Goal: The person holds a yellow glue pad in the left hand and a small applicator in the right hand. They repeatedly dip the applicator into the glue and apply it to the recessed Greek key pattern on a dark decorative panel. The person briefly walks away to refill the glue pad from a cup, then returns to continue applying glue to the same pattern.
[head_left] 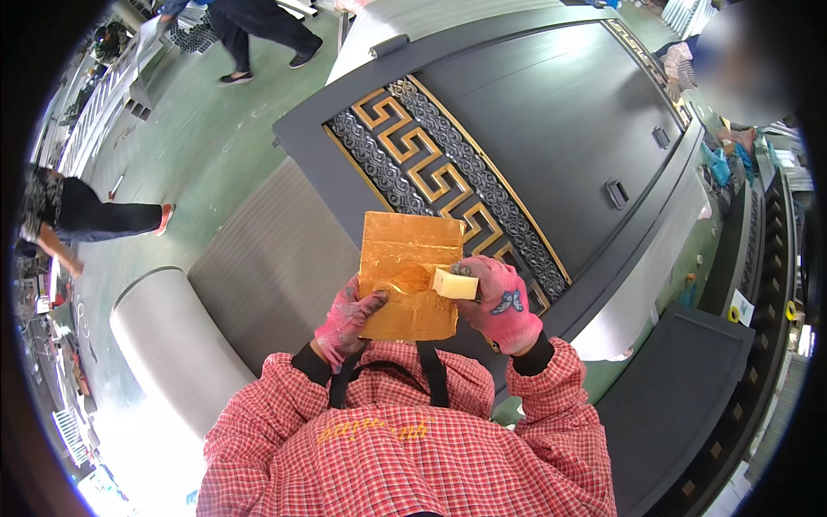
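Observation:
My left hand (345,320), in a stained pink glove, grips the lower left edge of a flat board (409,241) coated in gold paint, its thumb lying on the painted face. In my right hand (503,302), also in a pink glove, is a pale yellow sponge block (455,285), pinched by the fingers. The sponge is over the board's right half, by a smeared patch of gold; whether it touches cannot be made out. Beyond the board lies a large dark grey door panel (551,95) with a gold key-pattern band (422,164) between ornate dark strips.
A thick roll of grey sheet (172,319) lies at the left. Dark panels (676,379) stand at the right. Two people walk on the green floor (202,129) at the upper left; another person's gloved hand (680,67) is at the panel's far right corner.

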The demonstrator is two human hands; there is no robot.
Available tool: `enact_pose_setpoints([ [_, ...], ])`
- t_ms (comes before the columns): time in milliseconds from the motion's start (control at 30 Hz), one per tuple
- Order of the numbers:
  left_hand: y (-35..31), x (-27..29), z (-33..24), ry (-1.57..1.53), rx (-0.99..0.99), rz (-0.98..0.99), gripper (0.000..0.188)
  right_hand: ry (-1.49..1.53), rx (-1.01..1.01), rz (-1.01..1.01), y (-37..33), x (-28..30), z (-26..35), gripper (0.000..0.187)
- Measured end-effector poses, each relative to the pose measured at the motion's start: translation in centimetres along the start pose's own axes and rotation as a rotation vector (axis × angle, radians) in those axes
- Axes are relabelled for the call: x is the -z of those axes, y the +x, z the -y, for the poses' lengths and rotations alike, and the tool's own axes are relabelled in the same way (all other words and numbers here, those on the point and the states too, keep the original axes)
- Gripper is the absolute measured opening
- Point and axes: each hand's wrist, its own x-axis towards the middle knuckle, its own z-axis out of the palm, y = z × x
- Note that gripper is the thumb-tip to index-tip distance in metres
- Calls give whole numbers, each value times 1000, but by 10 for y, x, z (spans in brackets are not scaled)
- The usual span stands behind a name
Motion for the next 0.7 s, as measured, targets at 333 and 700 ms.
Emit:
enact_pose_setpoints([
  [333,-9,27,-15,109,90,32,45,-208,-33,-17,-7,-19,24,32],
  [700,-29,26,2,65,-55,-73,45,198,-208,-188,-25,9,-46,28],
])
